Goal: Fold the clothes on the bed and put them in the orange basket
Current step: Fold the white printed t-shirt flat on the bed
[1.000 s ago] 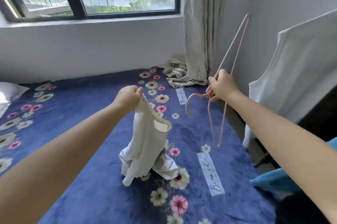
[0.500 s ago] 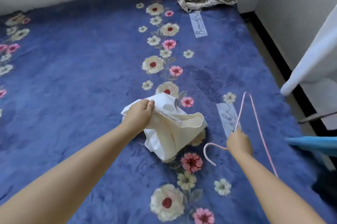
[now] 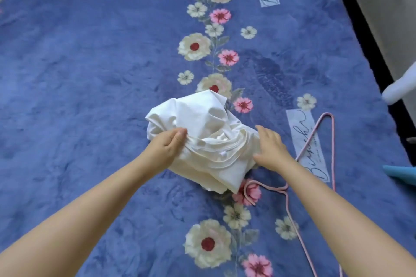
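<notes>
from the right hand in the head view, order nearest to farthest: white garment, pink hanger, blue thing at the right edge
From the right hand:
1. White garment, touching its fingers, to its left.
2. Pink hanger, lying on the bed just to its right.
3. Blue thing, at the far right edge.

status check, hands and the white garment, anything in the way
Left hand pinching white garment. Right hand open at its edge. Garment bunched, unfolded. Pink hanger beside it.

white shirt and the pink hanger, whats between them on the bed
Head view: the right hand, resting open on the white shirt, lies between it and the pink hanger.
</notes>
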The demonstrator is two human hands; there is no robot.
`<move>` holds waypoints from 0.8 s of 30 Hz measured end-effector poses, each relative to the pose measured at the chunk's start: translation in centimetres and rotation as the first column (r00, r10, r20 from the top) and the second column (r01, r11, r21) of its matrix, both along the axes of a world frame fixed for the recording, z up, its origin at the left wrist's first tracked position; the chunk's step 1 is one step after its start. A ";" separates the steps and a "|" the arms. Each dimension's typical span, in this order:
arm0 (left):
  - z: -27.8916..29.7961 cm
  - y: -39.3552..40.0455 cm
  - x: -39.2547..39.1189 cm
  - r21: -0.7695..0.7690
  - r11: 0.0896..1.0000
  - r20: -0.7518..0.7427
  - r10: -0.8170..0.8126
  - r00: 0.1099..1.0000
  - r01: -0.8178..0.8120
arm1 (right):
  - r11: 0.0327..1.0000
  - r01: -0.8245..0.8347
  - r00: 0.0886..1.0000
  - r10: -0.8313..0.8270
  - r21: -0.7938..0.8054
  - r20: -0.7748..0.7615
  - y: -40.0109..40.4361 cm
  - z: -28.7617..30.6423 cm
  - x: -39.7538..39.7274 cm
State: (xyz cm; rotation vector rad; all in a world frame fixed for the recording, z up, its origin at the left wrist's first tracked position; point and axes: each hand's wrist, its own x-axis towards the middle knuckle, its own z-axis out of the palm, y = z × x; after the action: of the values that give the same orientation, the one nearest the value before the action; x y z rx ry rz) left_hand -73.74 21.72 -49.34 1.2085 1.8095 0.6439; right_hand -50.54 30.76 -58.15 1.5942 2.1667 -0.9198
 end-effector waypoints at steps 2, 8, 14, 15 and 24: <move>1.2 -0.8 -0.2 -0.023 0.999 0.022 -0.032 0.999 0.032 | 0.985 -0.028 0.997 0.015 -0.173 -0.080 0.9 -0.2 -1.5; 6.1 -3.4 -3.6 -0.063 0.997 0.078 0.046 0.996 -0.041 | 0.957 -0.039 0.974 -0.028 -0.287 -0.223 -0.4 1.5 -4.1; 8.8 -6.5 -6.8 -0.319 0.948 -0.729 -0.235 0.643 -0.015 | 0.969 -0.241 0.959 0.248 0.060 -0.135 0.8 10.7 -5.0; 9.5 -7.0 -7.3 -0.274 0.958 -0.766 -0.163 0.622 -0.086 | 0.955 -0.269 0.954 0.283 0.127 -0.101 0.9 12.5 -5.5; 20.8 -12.0 -10.6 0.550 0.722 -0.128 0.571 0.811 -0.421 | 0.772 0.565 0.605 -0.147 0.292 -0.783 -4.0 29.5 -10.0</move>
State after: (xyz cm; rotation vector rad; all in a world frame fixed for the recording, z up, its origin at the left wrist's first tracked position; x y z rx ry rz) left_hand -84.31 9.68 -28.57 1.1696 2.3468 1.3850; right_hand -60.49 26.79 -28.61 2.3170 2.8613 -1.3680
